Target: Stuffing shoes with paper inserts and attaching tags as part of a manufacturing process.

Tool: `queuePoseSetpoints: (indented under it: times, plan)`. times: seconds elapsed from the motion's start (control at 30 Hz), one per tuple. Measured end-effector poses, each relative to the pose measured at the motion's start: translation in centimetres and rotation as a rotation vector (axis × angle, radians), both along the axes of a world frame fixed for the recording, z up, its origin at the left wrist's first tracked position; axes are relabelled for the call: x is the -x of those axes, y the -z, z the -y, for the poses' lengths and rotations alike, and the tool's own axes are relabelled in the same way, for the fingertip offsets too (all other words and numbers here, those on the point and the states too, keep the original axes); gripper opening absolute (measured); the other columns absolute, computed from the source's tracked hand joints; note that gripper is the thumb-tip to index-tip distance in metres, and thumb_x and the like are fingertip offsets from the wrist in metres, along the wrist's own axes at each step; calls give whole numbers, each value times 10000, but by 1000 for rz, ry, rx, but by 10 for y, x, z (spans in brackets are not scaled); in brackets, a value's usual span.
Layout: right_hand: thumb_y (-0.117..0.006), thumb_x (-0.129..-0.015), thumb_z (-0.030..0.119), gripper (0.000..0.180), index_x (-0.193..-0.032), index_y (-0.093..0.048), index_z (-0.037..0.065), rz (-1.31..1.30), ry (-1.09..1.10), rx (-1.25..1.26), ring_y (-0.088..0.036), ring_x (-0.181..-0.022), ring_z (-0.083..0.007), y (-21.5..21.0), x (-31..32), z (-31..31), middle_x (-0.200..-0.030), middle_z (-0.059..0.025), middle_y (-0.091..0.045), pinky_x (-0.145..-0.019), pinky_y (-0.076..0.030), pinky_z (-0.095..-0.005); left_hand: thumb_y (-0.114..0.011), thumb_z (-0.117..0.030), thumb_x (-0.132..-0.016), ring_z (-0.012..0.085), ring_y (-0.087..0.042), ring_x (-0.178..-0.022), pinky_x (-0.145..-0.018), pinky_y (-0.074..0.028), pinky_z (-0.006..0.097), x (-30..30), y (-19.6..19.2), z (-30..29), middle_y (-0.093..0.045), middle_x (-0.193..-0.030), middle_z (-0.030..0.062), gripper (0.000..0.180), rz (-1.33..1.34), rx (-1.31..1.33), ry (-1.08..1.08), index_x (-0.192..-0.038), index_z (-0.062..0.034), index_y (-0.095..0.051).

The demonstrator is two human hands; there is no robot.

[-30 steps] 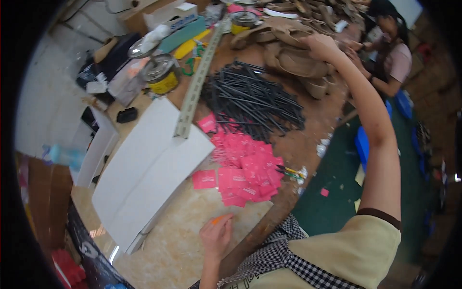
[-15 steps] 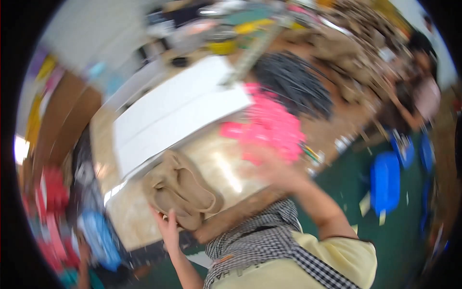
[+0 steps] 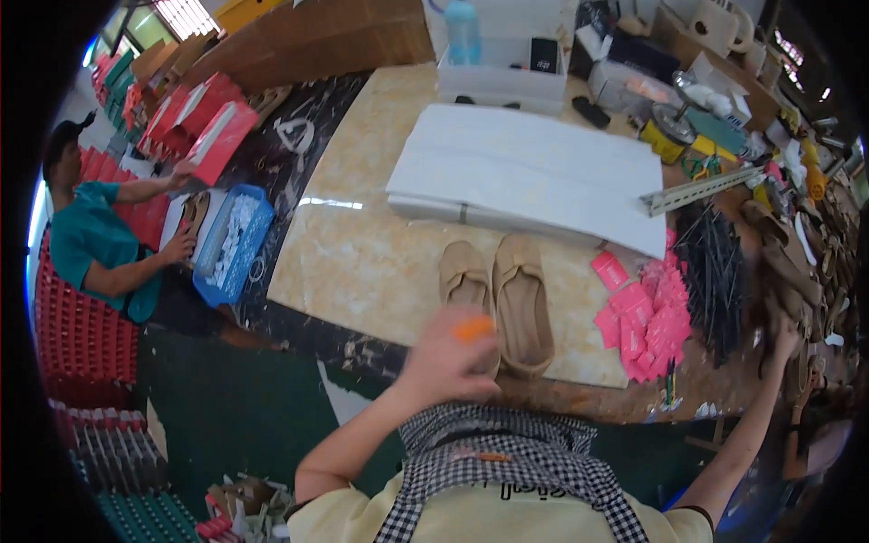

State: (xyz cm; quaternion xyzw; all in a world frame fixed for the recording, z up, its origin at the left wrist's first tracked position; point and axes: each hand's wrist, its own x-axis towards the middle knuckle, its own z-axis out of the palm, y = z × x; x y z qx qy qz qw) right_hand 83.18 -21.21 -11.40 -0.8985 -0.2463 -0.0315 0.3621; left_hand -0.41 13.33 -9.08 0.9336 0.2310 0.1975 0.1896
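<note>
While my left hand (image 3: 445, 360) hangs over the near edge of the table (image 3: 362, 262), it is closed around a small orange thing (image 3: 474, 329), a marker or cutter as far as I can tell, since only its tip shows above my fingers. Just beyond that hand lie two tan shoes (image 3: 500, 294) side by side, soles down, their long axes running away from me toward the stack of white sheets (image 3: 534, 172); the left shoe's heel end is partly hidden by my knuckles, so this hand is by far the nearer one. My right hand (image 3: 784, 337) is stretched well out to the right, at the heap of brown shoe parts (image 3: 787, 253) past the bundle of dark rods (image 3: 715, 271); whether it grips anything I cannot tell. Pink tags (image 3: 647, 317) are strewn between the shoes and the rods.
</note>
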Motion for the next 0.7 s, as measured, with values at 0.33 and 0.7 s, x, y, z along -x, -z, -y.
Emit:
queuePoseSetpoints:
  times: [0.33,0.7]
  plan:
    - [-616,-945,206,230,-1039,-648,-1,92,-97,-519,-591,-956,-206,-77,335,-123,-988,-53,-642,-977,-404,-368,-666,-279,-834,297,-627,-896,-786,-525,387,-51,23,16,-582,-865,82,163,-163,100,214,-825,-125,-616]
    - [-764,-709,191,224,-923,-699,208,395,-1142,84,-487,-727,-153,10,569,-198,-681,53,-502,-761,-377,-372,-494,-577,-919,434,-119,-1462,-1126,-88,670,-160,19,-244,-367,-1488,225,674,-305,-165,-288,-1507,-283,-345]
